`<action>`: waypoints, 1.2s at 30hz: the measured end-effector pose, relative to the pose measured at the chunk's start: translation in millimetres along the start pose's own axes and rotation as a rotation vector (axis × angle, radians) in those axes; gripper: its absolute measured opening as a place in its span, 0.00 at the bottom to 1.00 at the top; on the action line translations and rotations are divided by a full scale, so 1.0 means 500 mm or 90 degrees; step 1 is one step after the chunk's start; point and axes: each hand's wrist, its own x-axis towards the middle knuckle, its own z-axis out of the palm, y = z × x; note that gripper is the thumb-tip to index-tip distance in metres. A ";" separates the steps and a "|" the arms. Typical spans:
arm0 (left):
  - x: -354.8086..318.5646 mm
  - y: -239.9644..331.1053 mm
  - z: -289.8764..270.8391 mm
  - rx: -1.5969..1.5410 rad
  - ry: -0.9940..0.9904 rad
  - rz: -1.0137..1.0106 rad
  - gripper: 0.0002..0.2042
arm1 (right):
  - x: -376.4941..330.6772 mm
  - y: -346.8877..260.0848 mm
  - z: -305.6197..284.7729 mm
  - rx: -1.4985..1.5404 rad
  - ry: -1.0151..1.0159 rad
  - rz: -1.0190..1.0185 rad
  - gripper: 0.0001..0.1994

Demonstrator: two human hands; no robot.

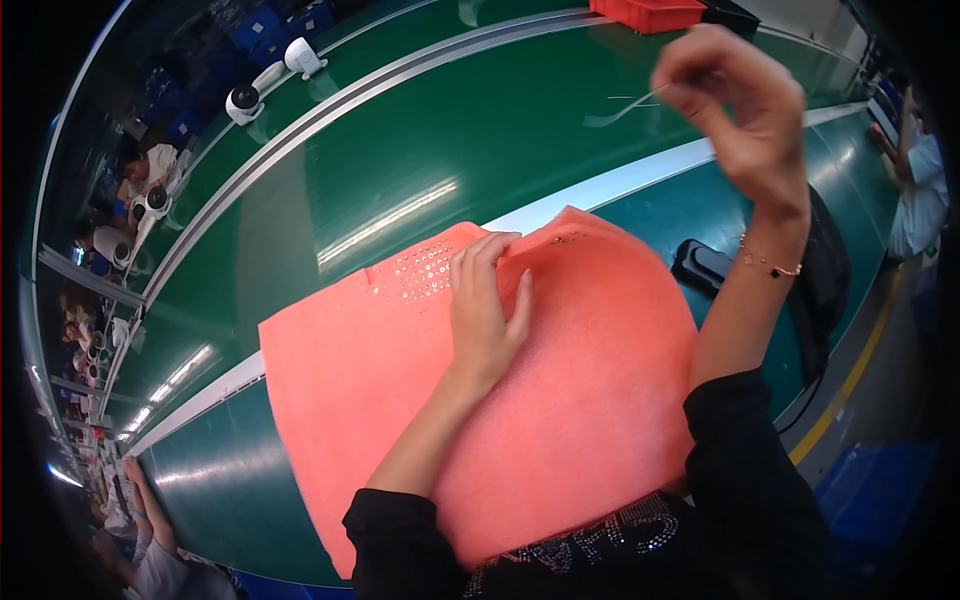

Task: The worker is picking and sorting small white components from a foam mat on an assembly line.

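A salmon-pink soft foam sheet [590, 400] lies over the near edge of the bench and up against my body. Rows of small shiny round metal pieces [425, 270] sit on its far part, and a few more small bits [567, 239] lie near its far right corner. My left hand [485, 315] rests on the sheet beside the rows, fingers stretched out and thumb apart. Raised over the green surface to the right, my right hand [740, 115], slightly blurred, pinches a thin, clear strip [622, 112] that hangs to the left.
A green conveyor belt [380, 190] with metal rails runs beyond the sheet. White camera-like devices [305, 58] stand along its far side. A red bin [650, 14] is at the far right. A black handheld device [702, 265] lies beside my right forearm. Other people sit along the line.
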 end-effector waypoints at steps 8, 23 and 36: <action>0.002 0.040 0.033 0.051 -0.030 0.048 0.28 | -0.002 0.090 0.080 -0.187 0.100 0.197 0.13; -0.022 0.102 0.103 0.152 -0.152 0.073 0.43 | -0.014 0.016 0.099 -0.108 -0.204 0.232 0.10; -0.013 0.092 0.123 0.260 -0.276 0.097 0.33 | -0.048 0.038 0.139 -0.268 -0.625 0.268 0.12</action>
